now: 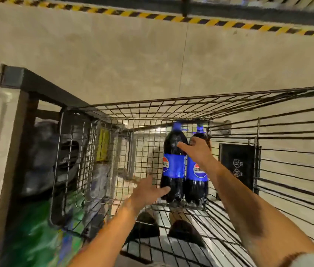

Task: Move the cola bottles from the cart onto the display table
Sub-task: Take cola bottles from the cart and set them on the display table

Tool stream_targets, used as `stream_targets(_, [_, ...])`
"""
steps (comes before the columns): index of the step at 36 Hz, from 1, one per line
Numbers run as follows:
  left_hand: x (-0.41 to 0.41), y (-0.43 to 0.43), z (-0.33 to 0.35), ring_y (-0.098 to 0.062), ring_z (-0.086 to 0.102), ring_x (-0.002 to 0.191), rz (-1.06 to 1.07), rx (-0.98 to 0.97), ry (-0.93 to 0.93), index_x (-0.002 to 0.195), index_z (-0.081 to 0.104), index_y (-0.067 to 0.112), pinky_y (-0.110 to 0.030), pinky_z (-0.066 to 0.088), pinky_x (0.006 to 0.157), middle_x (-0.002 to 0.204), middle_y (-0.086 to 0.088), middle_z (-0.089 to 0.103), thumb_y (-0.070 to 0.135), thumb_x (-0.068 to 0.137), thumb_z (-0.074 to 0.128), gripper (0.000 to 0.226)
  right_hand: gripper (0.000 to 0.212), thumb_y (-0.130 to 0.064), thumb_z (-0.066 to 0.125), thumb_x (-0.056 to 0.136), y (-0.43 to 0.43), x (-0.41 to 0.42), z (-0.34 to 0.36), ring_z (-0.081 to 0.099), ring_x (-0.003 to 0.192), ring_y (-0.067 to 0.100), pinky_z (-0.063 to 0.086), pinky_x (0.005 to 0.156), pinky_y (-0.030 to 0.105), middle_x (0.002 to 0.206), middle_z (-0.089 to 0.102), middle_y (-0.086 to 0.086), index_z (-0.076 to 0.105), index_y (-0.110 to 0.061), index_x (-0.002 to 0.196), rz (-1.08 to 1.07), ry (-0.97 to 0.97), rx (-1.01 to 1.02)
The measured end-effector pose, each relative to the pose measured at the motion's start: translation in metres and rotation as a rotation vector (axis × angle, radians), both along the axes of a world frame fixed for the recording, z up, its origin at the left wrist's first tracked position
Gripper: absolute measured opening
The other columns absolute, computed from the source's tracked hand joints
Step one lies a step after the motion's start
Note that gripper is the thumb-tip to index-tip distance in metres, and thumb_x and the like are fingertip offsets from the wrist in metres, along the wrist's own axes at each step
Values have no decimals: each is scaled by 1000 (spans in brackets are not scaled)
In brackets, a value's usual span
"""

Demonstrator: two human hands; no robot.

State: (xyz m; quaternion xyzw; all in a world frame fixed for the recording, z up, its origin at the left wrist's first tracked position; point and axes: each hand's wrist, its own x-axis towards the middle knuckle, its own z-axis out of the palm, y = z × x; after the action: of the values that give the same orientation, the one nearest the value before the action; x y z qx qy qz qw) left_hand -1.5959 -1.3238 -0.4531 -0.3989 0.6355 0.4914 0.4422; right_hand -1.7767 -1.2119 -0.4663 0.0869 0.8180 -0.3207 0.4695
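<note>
The left bottle, just beyond the left hand, and the right bottle, behind the right hand, each carry a blue label with a round red-white-blue emblem; the lettering is blurred. Right of the right hand, a black panel bears two round white symbols, illegible.

Striped hazard tape, concrete floor

Pale concrete floor crossed by a yellow-black hazard stripe, dark metal frame at left.

free: open cart top | blocked: wire walls left, far, right
</note>
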Motion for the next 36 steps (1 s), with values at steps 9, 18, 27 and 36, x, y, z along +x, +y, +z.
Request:
stream_targets(9, [-12, 16, -68, -30, 30, 149, 101, -17, -115, 160, 9, 14, -36, 33, 117, 162, -12, 29, 51, 81, 78, 111, 80, -36, 81, 91, -22, -14, -74, 55, 131, 26, 44, 103, 29, 140, 54, 4, 41, -4, 154, -2, -17, -14])
stream_targets(18, [2, 43, -129, 12, 66, 67, 172, 40, 31, 89, 73, 22, -25, 58, 74, 77, 12, 74, 28, 70, 91, 27, 85, -36, 94, 75, -28, -14, -123, 62, 120, 26, 54, 100, 38, 131, 63, 10, 48, -5, 139, 45, -39, 53])
stream_targets(27, [2, 47, -135, -6, 73, 85, 245, -5, 14, 98, 73, 26, -31, 61, 83, 90, 10, 77, 40, 59, 93, 46, 92, -31, 94, 76, -33, -20, -133, 58, 128, 31, 55, 100, 39, 140, 57, 13, 39, -6, 146, 54, -62, 101])
stream_targets(36, [18, 42, -120, -1, 65, 83, 131, -95, -5, 103, 64, 32, -17, 51, 72, 90, 15, 69, 50, 59, 91, 55, 77, -34, 98, 68, -21, -1, -120, 71, 107, 25, 62, 91, 43, 118, 71, 5, 60, -11, 131, -20, -66, 51])
